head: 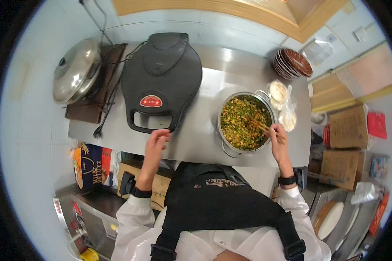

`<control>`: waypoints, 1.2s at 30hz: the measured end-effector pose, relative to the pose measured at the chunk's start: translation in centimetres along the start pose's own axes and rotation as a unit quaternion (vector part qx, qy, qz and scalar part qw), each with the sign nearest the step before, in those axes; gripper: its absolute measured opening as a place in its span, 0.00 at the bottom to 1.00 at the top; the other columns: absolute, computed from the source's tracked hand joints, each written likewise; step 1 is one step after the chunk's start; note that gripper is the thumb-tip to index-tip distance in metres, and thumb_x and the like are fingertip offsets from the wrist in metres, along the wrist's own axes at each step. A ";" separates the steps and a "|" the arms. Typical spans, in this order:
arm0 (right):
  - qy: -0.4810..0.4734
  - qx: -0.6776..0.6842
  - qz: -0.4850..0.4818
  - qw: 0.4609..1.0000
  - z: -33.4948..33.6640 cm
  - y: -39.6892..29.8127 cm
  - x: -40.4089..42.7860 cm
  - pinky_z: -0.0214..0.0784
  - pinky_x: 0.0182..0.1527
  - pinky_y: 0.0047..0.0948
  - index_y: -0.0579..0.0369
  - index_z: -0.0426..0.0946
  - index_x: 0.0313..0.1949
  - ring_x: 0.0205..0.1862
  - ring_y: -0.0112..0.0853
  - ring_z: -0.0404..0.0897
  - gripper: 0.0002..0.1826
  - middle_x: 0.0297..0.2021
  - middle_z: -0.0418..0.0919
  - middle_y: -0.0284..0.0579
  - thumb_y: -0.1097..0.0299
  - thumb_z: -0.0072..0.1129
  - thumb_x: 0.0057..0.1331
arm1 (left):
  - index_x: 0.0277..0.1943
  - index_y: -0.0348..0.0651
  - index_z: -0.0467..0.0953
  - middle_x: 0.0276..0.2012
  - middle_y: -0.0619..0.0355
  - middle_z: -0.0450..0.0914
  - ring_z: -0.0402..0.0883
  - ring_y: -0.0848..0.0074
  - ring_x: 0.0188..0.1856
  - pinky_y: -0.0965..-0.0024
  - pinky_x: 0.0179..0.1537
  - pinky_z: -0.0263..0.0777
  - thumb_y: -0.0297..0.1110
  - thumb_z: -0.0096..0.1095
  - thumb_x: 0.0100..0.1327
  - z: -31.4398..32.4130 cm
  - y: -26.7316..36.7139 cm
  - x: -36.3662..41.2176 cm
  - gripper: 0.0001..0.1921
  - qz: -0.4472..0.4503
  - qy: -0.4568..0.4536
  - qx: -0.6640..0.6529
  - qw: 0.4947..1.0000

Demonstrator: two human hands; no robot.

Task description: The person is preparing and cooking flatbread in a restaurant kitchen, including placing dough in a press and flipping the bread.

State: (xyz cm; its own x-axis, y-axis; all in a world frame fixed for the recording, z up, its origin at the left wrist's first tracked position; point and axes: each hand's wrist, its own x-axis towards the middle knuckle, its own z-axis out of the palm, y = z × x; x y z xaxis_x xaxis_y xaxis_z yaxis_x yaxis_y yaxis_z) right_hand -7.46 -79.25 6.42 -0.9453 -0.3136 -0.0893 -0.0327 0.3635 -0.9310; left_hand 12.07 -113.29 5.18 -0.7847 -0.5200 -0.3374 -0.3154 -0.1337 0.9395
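Note:
My right hand (277, 140) grips a pair of wooden chopsticks (263, 126), whose tips are down in a chopped filling of green and orange bits (243, 120). The filling lies in a two-handled stainless steel pot (219, 125) on the steel table. Just below the front handle of a black electric griddle (160, 81), my left hand (157, 142) hovers with bent fingers and nothing visible in it. The griddle's lid is down and red lights glow on its panel. White flatbreads or dough rounds (278, 93) in clear plastic bags lie right of the pot.
Brown bowls or plates (292, 63) are stacked at the table's back right. A domed metal pan lid (76, 70) stands at the left, beside a dark brown board (107, 81) and a black cable (108, 120). Cardboard boxes (348, 127) fill shelves on the right.

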 end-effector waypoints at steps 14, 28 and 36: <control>-0.145 -0.099 -0.191 0.966 5.7 -0.9 -1.4 0.65 0.47 0.32 0.62 0.71 0.35 0.42 0.41 0.74 0.04 0.37 0.74 0.49 0.78 0.49 0.60 | 0.37 0.35 0.76 0.35 0.58 0.81 0.75 0.78 0.36 0.75 0.38 0.67 0.40 0.47 0.67 14.6 -5.1 4.1 0.16 -0.158 -0.393 0.054 0.904; -0.126 -0.114 -0.099 0.980 -1.7 1.2 -1.9 0.66 0.43 0.29 0.62 0.72 0.36 0.38 0.39 0.73 0.05 0.34 0.73 0.47 0.77 0.48 0.62 | 0.36 0.38 0.67 0.33 0.56 0.79 0.77 0.78 0.34 0.76 0.34 0.66 0.36 0.39 0.69 14.3 -6.6 4.1 0.11 -0.132 -0.219 -0.038 0.966; -0.071 -0.188 -0.151 0.968 2.1 2.3 -2.5 0.66 0.43 0.30 0.61 0.72 0.38 0.38 0.41 0.74 0.06 0.33 0.73 0.48 0.77 0.50 0.61 | 0.36 0.38 0.67 0.31 0.56 0.78 0.77 0.78 0.30 0.77 0.32 0.66 0.36 0.39 0.69 14.6 -7.6 4.1 0.12 -0.097 -0.199 -0.039 0.974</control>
State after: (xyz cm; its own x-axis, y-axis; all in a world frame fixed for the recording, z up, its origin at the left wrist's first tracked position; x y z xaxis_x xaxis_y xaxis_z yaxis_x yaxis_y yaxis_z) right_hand -4.52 -79.50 3.79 -0.8211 -0.5628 0.0950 -0.4418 0.5214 -0.7300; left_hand 3.43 -102.16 -4.18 -0.8640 -0.1123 -0.4907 -0.4493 -0.2678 0.8523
